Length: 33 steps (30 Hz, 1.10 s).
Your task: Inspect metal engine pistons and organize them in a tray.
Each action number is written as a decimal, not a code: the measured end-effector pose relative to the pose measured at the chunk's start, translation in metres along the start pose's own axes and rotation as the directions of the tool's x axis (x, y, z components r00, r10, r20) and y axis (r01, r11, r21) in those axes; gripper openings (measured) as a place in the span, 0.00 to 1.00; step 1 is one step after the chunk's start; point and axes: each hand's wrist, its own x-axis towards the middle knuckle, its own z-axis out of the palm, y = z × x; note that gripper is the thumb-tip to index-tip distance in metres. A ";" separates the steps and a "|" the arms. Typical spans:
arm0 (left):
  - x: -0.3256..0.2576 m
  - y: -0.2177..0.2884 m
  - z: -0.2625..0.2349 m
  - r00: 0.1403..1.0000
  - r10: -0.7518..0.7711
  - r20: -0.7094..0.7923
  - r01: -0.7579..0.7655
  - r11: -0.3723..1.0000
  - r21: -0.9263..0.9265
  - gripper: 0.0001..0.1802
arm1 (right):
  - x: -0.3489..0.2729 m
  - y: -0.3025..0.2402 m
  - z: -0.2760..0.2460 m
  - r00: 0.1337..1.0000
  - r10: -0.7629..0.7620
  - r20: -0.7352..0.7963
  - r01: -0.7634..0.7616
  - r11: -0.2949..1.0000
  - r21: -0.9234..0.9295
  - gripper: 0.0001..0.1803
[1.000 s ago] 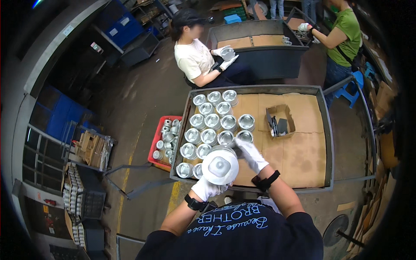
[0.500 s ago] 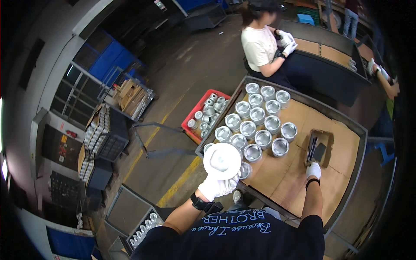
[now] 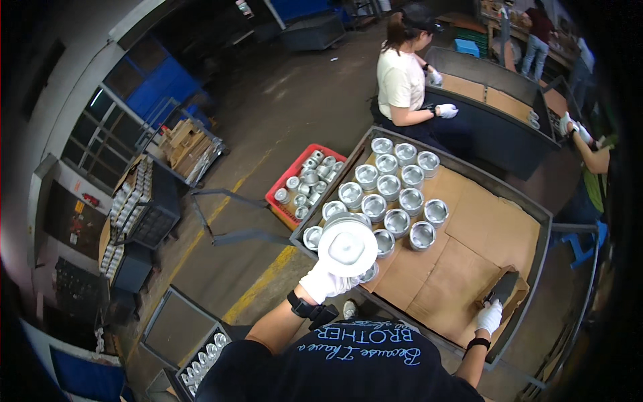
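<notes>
My left hand [image 3: 324, 284], in a white glove, holds up a bright silver metal piston [image 3: 347, 249], its round top facing me. The fingers are closed round its lower side. Low at the right, my white-gloved right hand [image 3: 489, 317] is closed on the near edge of a small open cardboard box [image 3: 519, 295], which looks tilted. Inside that box is a dark flat piece [image 3: 503, 287]. Rows of similar pistons [image 3: 388, 187] stand on the cardboard-lined cart, beyond and beside the raised one. The raised piston partly hides those behind it.
The cart's raised metal rim [image 3: 546, 234] surrounds the cardboard. Left of it sits a red crate [image 3: 276, 199] of loose pistons, with a metal frame [image 3: 234, 238] beside it. A co-worker [image 3: 402, 80] stands across the cart by a dark bin. Another person's gloved hands show far right.
My right hand has drawn the cardboard box nearer along the cart's right side, and it now looks tilted. The left hand still holds the piston up. The co-worker's hands have moved apart.
</notes>
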 end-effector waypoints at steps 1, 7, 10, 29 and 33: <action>0.004 -0.005 0.012 0.984 0.158 -0.079 -0.144 0.976 0.162 0.24 | -0.010 -0.028 -0.017 0.999 -0.046 -0.020 0.047 0.997 0.055 0.18; 0.023 -0.018 0.044 0.955 0.263 -0.138 -0.144 0.816 0.560 0.22 | -0.041 -0.147 -0.035 0.951 -0.304 -0.046 0.275 0.772 0.573 0.15; 0.032 -0.003 0.031 0.998 -0.047 -0.052 0.067 0.862 0.502 0.22 | -0.068 -0.238 -0.081 0.875 -0.483 0.026 0.217 0.441 0.871 0.16; 0.073 0.034 -0.032 0.913 0.186 -0.362 0.207 0.553 0.807 0.26 | -0.041 -0.264 -0.110 0.512 -0.660 0.550 -0.403 0.381 0.832 0.19; 0.021 0.038 -0.061 0.835 0.453 -0.312 0.054 0.497 0.866 0.22 | 0.043 -0.234 -0.101 0.585 -0.561 0.586 0.249 0.811 0.529 0.23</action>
